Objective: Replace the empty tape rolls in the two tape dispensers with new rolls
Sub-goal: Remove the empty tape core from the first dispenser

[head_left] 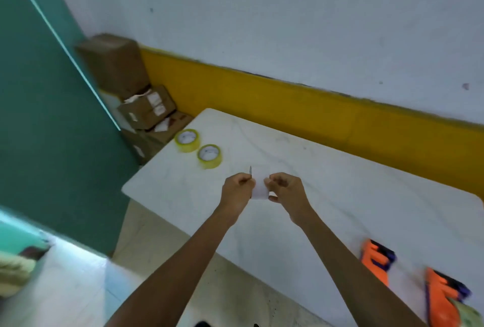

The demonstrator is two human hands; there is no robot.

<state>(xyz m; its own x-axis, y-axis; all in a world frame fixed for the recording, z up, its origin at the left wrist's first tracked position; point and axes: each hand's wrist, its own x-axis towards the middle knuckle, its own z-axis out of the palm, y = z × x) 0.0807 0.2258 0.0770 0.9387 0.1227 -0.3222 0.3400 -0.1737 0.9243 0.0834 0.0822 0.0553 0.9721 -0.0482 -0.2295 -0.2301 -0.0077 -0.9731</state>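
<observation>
White, flat, translucent strip (pixel 259 187) pinched between left hand (pixel 237 191) and right hand (pixel 286 191).

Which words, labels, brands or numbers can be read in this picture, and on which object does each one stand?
No text can be read.
White labels on the cardboard boxes: too blurred to read.
Faint marks inside the cores of the two tape rolls: too small to read.
Orange tape dispensers: no print shows.
Pale piece held between the left hand and right hand: blank.

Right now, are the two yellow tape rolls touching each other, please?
Apart: the head view shows bare table between the far roll and the near roll.
</observation>
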